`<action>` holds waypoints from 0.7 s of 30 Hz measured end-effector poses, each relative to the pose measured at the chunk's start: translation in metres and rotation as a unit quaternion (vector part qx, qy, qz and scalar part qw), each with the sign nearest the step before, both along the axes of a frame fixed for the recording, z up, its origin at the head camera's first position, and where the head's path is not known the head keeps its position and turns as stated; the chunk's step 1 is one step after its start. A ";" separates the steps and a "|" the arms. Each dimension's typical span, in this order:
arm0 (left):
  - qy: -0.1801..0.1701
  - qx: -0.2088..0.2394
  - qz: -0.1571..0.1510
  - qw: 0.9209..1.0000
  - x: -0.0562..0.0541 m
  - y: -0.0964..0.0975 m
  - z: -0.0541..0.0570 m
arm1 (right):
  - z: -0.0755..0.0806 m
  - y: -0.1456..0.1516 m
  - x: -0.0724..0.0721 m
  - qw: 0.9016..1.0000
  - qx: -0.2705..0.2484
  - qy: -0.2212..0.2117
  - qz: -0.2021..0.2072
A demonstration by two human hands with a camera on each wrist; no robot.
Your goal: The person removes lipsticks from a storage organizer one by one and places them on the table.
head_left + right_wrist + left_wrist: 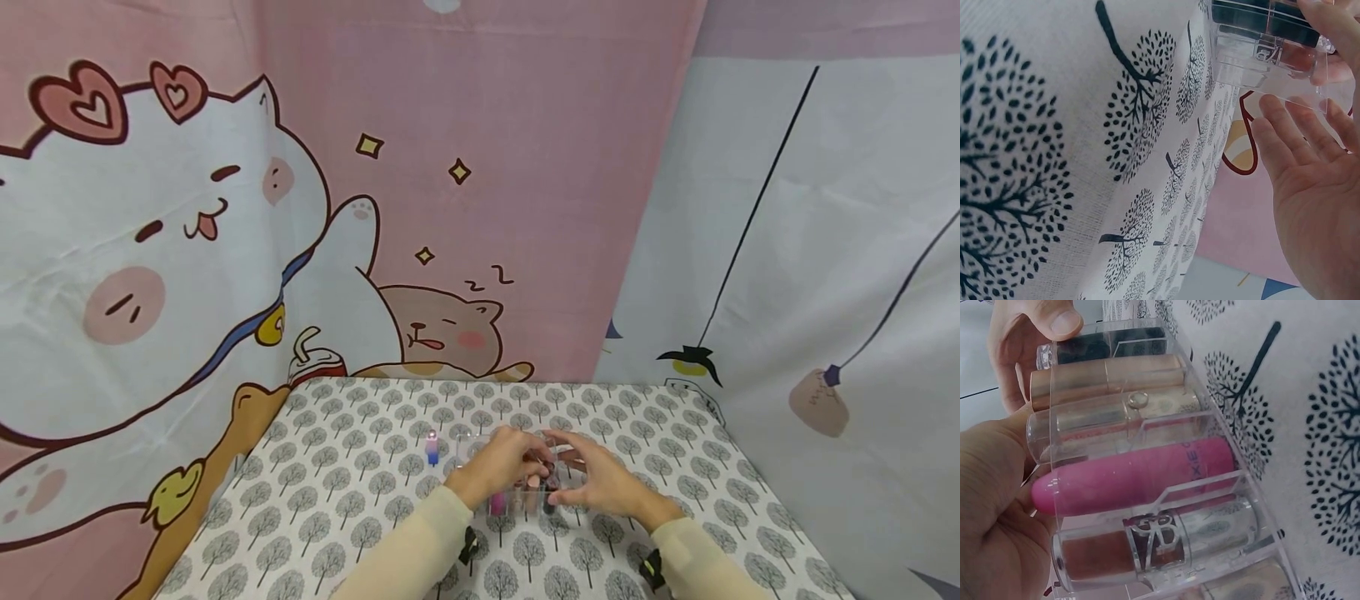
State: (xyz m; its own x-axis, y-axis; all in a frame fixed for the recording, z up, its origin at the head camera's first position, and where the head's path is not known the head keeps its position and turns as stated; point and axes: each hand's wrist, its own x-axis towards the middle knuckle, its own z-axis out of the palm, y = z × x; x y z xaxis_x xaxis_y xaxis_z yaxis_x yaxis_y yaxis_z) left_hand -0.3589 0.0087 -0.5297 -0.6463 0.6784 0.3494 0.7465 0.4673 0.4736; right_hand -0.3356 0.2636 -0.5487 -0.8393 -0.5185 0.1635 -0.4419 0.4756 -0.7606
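Note:
A clear plastic lipstick organizer (1188, 490) stands on the table, with several tubes upright in its front row. Among them are a magenta lipstick (1141, 476), a brown-filled clear tube (1099, 556), a copper-coloured tube (1079, 381) and a black lipstick (1110, 347) at the right end. Over the organizer reaches my left hand (501, 465), its fingertips hidden behind the tubes and my other hand. My right hand (606, 482) holds the organizer's right end, thumb (1066, 325) at the front corner beside the black lipstick, fingers (1282, 125) along the back.
A small pink-and-blue bottle (432, 447) stands to the left of the organizer. The tablecloth (352, 504) has a printed tree pattern. Behind the table hangs a cartoon curtain (525, 208), and another fabric side (862, 333) rises at the right.

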 end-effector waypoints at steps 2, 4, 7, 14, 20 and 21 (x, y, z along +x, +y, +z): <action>-0.001 0.003 -0.001 1.000 0.000 0.000 0.002 | 0.000 0.000 -0.001 1.000 0.002 0.003 0.001; 0.003 0.002 0.000 1.000 0.000 0.000 0.004 | 0.001 0.001 -0.002 1.000 0.006 0.004 0.000; 0.011 0.007 -0.004 1.000 -0.001 -0.001 0.006 | 0.001 0.003 -0.002 1.000 0.015 0.006 -0.004; 0.030 0.019 0.001 0.999 0.005 -0.007 0.012 | 0.000 0.000 0.001 1.000 0.025 0.001 -0.006; 0.046 0.054 -0.004 0.997 0.009 -0.015 0.019 | 0.002 0.001 0.003 1.000 0.022 -0.006 -0.010; 0.048 0.061 -0.008 0.997 0.009 -0.016 0.020 | 0.003 0.002 0.003 1.000 0.022 -0.006 -0.013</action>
State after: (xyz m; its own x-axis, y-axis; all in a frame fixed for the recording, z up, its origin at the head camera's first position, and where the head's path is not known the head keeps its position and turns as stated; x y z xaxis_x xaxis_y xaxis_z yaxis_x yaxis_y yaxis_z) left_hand -0.3497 -0.0072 -0.5093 -0.5958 0.6367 0.4895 0.7978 0.3994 0.4516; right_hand -0.3328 0.2654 -0.5456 -0.8541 -0.5034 0.1306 -0.4199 0.5194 -0.7443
